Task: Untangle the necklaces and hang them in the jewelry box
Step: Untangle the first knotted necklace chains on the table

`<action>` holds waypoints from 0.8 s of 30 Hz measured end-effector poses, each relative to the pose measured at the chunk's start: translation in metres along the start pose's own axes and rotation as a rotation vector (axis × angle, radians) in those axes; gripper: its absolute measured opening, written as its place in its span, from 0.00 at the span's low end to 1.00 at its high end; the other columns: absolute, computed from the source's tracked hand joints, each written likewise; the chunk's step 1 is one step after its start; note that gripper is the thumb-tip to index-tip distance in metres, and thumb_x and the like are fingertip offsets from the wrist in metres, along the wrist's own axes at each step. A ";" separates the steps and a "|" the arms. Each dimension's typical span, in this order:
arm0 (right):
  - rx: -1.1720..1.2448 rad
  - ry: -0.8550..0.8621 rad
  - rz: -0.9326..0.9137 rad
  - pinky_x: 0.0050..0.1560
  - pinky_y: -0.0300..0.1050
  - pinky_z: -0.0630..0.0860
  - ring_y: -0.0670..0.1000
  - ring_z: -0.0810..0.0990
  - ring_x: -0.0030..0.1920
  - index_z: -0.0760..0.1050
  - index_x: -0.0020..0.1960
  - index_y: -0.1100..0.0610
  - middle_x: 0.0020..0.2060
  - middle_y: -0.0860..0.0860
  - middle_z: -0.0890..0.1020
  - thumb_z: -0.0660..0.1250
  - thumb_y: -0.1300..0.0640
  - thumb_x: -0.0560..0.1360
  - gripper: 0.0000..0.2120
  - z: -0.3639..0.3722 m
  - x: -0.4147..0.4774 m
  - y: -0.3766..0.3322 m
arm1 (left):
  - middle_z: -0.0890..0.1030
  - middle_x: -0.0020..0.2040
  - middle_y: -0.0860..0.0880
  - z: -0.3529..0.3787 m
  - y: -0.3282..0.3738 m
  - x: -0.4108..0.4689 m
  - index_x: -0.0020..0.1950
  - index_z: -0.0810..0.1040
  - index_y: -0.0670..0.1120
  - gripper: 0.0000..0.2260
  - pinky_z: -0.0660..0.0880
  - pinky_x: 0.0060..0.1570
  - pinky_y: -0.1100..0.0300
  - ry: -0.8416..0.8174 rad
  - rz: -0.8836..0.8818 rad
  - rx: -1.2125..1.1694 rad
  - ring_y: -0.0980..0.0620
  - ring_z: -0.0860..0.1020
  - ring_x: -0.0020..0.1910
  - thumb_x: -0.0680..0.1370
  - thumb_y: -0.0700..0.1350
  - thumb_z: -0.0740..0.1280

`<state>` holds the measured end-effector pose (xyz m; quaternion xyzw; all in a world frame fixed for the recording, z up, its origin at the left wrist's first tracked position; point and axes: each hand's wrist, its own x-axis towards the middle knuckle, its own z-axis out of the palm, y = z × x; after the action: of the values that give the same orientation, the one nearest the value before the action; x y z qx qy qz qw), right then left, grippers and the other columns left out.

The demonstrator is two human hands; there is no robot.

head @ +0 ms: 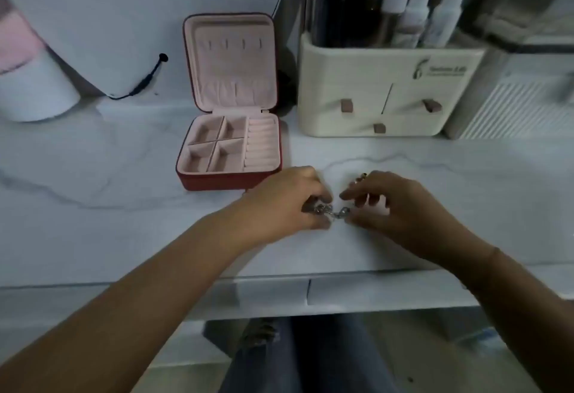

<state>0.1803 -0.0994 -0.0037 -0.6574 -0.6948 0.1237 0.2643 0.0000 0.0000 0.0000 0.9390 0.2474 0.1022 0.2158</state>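
A small knot of silver necklace chain [331, 211] lies between my two hands on the white marble tabletop. My left hand [285, 203] grips one side of the tangle with curled fingers. My right hand [391, 203] pinches the other side at a clasp, with rings on its fingers. Most of the chain is hidden under my fingers. The red jewelry box [228, 179] stands open just behind my left hand, its pink lid upright with a row of hooks and a pocket, its compartments bare.
A cream cosmetics organiser [388, 97] with drawers and bottles stands at the back right, with a ribbed white box [509, 106] beside it. A round mirror [93, 19] with a black cord and a white base is at the back left. The table's front edge [279, 277] runs below my wrists.
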 end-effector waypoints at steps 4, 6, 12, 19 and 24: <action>-0.035 0.069 0.000 0.45 0.29 0.67 0.47 0.74 0.41 0.82 0.45 0.53 0.40 0.49 0.79 0.74 0.58 0.69 0.05 0.012 -0.002 -0.005 | 0.75 0.44 0.53 0.002 0.007 -0.004 0.47 0.82 0.50 0.04 0.70 0.45 0.60 0.103 -0.053 0.047 0.55 0.74 0.44 0.73 0.47 0.71; -0.041 0.072 -0.016 0.42 0.29 0.67 0.47 0.73 0.40 0.81 0.42 0.53 0.37 0.49 0.78 0.73 0.57 0.70 0.02 0.015 0.001 -0.003 | 0.75 0.46 0.52 0.003 0.008 -0.004 0.46 0.81 0.48 0.03 0.71 0.47 0.59 0.091 -0.056 0.067 0.54 0.73 0.45 0.75 0.46 0.70; 0.032 0.065 -0.073 0.39 0.33 0.70 0.44 0.75 0.38 0.77 0.40 0.56 0.36 0.48 0.78 0.70 0.56 0.72 0.04 0.005 0.014 -0.004 | 0.81 0.41 0.52 -0.003 0.003 -0.003 0.44 0.78 0.46 0.02 0.71 0.41 0.66 0.187 -0.117 -0.212 0.57 0.77 0.40 0.76 0.43 0.68; 0.974 0.032 0.036 0.45 0.44 0.80 0.53 0.82 0.40 0.71 0.43 0.62 0.40 0.57 0.84 0.60 0.68 0.77 0.06 -0.035 0.056 -0.018 | 0.84 0.38 0.49 -0.034 0.005 0.022 0.46 0.77 0.43 0.05 0.77 0.43 0.63 0.371 -0.225 -1.080 0.55 0.82 0.40 0.79 0.39 0.62; 1.091 -0.026 0.003 0.32 0.39 0.74 0.49 0.75 0.30 0.71 0.40 0.59 0.34 0.56 0.80 0.58 0.73 0.74 0.11 -0.051 0.090 -0.015 | 0.83 0.39 0.45 -0.053 -0.003 0.048 0.47 0.76 0.43 0.03 0.77 0.42 0.58 0.383 -0.283 -1.274 0.52 0.81 0.37 0.78 0.37 0.64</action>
<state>0.1951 -0.0216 0.0646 -0.4241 -0.5321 0.4748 0.5582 0.0239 0.0450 0.0498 0.5525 0.2934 0.3633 0.6904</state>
